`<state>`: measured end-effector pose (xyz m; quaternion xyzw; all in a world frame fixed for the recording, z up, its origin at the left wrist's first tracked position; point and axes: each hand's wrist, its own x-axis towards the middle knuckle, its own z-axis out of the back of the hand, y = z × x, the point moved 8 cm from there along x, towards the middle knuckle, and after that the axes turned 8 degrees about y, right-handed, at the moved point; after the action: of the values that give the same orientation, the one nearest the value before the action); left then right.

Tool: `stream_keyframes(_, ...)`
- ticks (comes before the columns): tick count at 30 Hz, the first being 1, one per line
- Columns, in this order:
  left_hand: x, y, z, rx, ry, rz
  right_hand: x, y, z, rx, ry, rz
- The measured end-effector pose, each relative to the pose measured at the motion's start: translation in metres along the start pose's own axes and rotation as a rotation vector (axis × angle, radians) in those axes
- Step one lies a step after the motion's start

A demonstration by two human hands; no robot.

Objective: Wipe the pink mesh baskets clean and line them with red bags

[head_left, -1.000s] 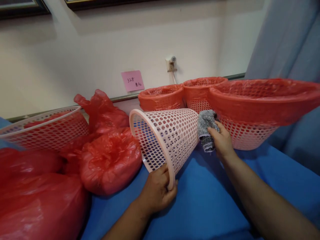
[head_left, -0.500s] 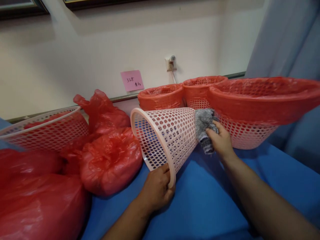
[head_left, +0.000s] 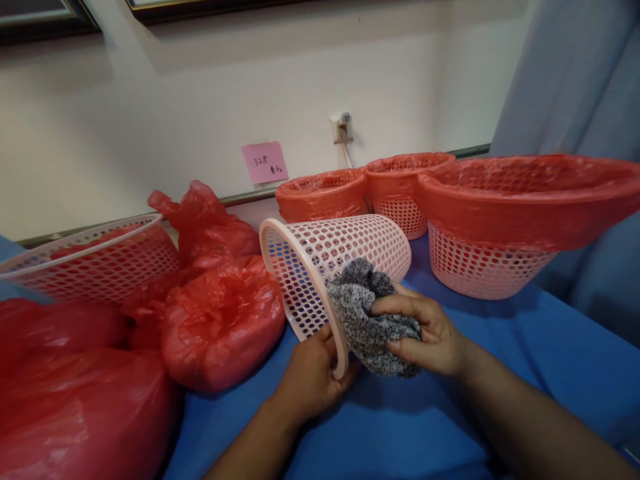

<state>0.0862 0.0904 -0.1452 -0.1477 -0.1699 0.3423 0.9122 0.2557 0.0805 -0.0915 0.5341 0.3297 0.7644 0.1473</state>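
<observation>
A pale pink perforated wastebasket point(head_left: 365, 240) lies tipped on its side, its mouth turned to the left and toward me. My left hand point(head_left: 313, 370) is closed round the lower part of its rim. Bunched in my right hand point(head_left: 425, 330) is a grey speckled cloth point(head_left: 367, 320), pressed against the outside of the basket just behind the rim. The cloth hides part of the basket's near side.
Three wastebaskets lined with red bags, a large one point(head_left: 493, 270) among them, stand behind and to the right. Red plastic bags point(head_left: 220, 327) and another basket point(head_left: 100, 267) sit on the left. Blue cloth point(head_left: 400, 427) covers the surface. A pink note point(head_left: 265, 162) is on the wall.
My right hand has moved the cloth from the basket's base end toward me and left, to near the rim. The left hand keeps its hold, and the basket has barely shifted.
</observation>
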Motion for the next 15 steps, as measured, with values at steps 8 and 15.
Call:
stream_keyframes(8, -0.011, -0.014, 0.027, -0.058, -0.208, -0.139, -0.02, -0.064, 0.074, -0.2, -0.654, -0.38)
stream_keyframes(15, -0.005, -0.004, -0.006, 0.068, 0.096, -0.003, -0.039, -0.096, 0.109, 0.011, -0.877, -0.573)
